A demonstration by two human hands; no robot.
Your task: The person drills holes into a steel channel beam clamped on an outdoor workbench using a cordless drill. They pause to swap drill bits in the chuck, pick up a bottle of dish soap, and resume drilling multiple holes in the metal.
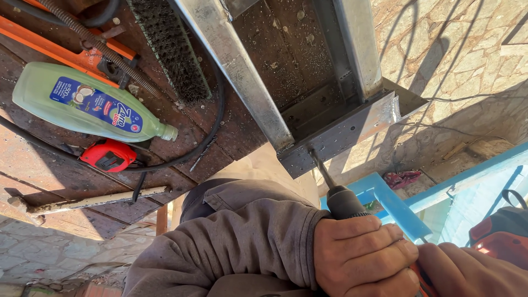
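Left hand point(366, 256) wraps fully closed round the front body of a power drill point(346, 202); right hand point(473, 269), just beside it, is closed on the rear, mostly hidden. The bit point(322, 168) runs up from the grip into a grey steel bracket point(341, 135) on the frame above. Judged heavy, rigid, apt to twist: best held two-handed. Up-left on the worktop point(181, 132) lies a green bottle point(82, 102).

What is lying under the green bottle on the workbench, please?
The green bottle lies on its side on the brown workbench, beside a red tape measure. A black cable passes close below it. Whatever lies directly beneath the bottle is covered.
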